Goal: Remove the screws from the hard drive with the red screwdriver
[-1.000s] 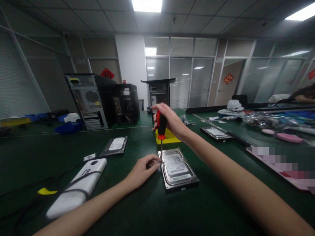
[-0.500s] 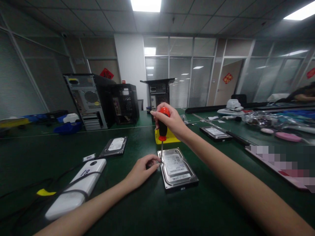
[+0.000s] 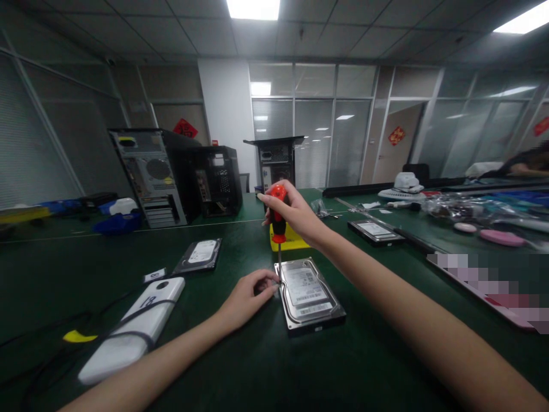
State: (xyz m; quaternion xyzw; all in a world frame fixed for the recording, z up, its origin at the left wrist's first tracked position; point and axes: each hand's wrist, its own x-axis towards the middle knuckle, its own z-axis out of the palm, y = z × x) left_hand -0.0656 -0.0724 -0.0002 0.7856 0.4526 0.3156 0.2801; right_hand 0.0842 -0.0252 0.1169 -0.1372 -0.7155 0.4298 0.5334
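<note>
My right hand [image 3: 298, 210] is wrapped round the red and black handle of a screwdriver [image 3: 279, 228]. The screwdriver stands nearly upright, its tip at the left edge of a silver hard drive [image 3: 309, 288] that lies label up on the green table. Close beside the tip, the curled thumb and fingers of my left hand [image 3: 246, 294] pinch together at the drive's edge. Whatever sits between those fingertips is too small to make out. Behind the drive, partly covered by my right hand, lies a yellow object [image 3: 294, 239].
Another hard drive [image 3: 199, 256] lies to the left, a third hard drive [image 3: 375, 232] to the right. A white power bank [image 3: 132, 332] with a black cable is at front left. Computer cases [image 3: 148, 177] stand behind. Plastic bags [image 3: 454, 206] and a person's arm [image 3: 525, 167] are at far right.
The screwdriver's handle and my right hand have shifted slightly left, bringing the shaft closer to upright. My left hand and the hard drive stay in place.
</note>
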